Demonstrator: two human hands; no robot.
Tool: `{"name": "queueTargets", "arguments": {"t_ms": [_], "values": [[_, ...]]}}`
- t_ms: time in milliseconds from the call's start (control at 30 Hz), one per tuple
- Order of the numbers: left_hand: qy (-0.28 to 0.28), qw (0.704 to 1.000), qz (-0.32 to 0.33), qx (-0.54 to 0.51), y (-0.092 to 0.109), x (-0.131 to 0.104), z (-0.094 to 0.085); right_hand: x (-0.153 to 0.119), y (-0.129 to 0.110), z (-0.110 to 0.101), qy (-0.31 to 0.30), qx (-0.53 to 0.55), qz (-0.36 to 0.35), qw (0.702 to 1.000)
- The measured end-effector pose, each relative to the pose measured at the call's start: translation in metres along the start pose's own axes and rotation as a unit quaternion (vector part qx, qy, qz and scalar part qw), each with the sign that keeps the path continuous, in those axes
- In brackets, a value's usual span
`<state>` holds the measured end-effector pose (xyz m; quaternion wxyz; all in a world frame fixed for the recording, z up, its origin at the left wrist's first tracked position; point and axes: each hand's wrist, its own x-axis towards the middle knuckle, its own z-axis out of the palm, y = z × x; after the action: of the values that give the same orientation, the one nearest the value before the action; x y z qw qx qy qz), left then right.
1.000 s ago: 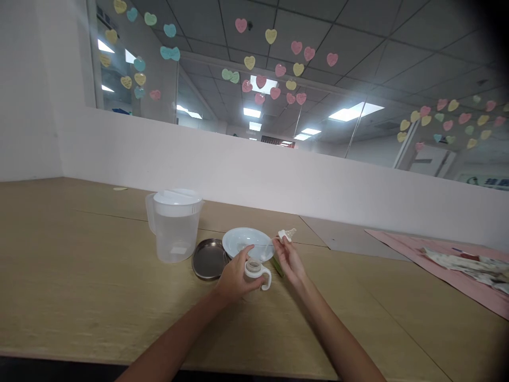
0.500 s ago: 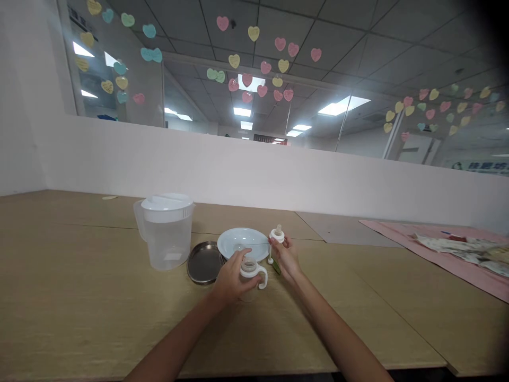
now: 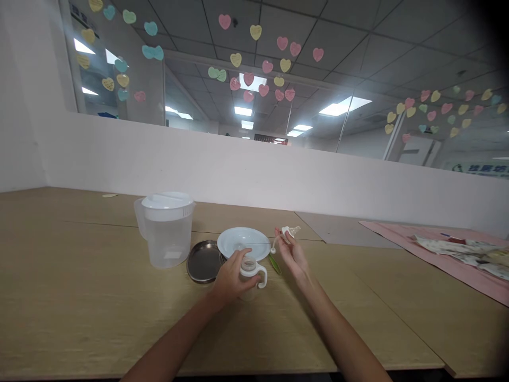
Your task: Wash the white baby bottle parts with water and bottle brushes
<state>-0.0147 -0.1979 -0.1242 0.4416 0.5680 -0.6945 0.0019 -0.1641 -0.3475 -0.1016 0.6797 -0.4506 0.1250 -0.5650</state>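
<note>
My left hand is wrapped round a baby bottle with no top on it and a white curved handle on its right side. The bottle stands upright in front of a white bowl. Right of the bowl, my right hand holds a white nipple cap, tilted on its side with its tip to the right. A thin tube with a small white weight hangs from the cap. Beneath it a green utensil lies on the table beside the bowl.
A lidded clear pitcher stands at the left on the wooden table. Between it and the bowl lies a round metal tray. A pink cloth with patterned fabric covers the far right. A low white wall rises behind.
My right hand has moved a little to the right and turned, tipping the cap from upright onto its side. The green utensil shows more. My left hand has stayed on the bottle.
</note>
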Motion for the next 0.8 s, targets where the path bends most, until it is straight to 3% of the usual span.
{"name": "queueTargets", "arguments": {"t_ms": [167, 333, 567, 800], "values": [[0.002, 1.000, -0.005, -0.003, -0.001, -0.001, 0.001, 0.000, -0.001, 0.001, -0.021, 0.021, 0.023, 0.999], [-0.001, 1.000, 0.001, -0.003, -0.002, -0.001, 0.002, 0.004, 0.003, 0.002, 0.001, 0.034, 0.032, 0.999], [-0.004, 1.000, 0.002, 0.002, -0.001, -0.001, 0.001, 0.012, -0.012, -0.004, -0.014, 0.023, -0.004, 1.000], [0.005, 1.000, 0.005, 0.004, 0.000, -0.001, 0.000, 0.005, 0.012, 0.005, 0.005, -0.054, -0.025, 0.998]]}}
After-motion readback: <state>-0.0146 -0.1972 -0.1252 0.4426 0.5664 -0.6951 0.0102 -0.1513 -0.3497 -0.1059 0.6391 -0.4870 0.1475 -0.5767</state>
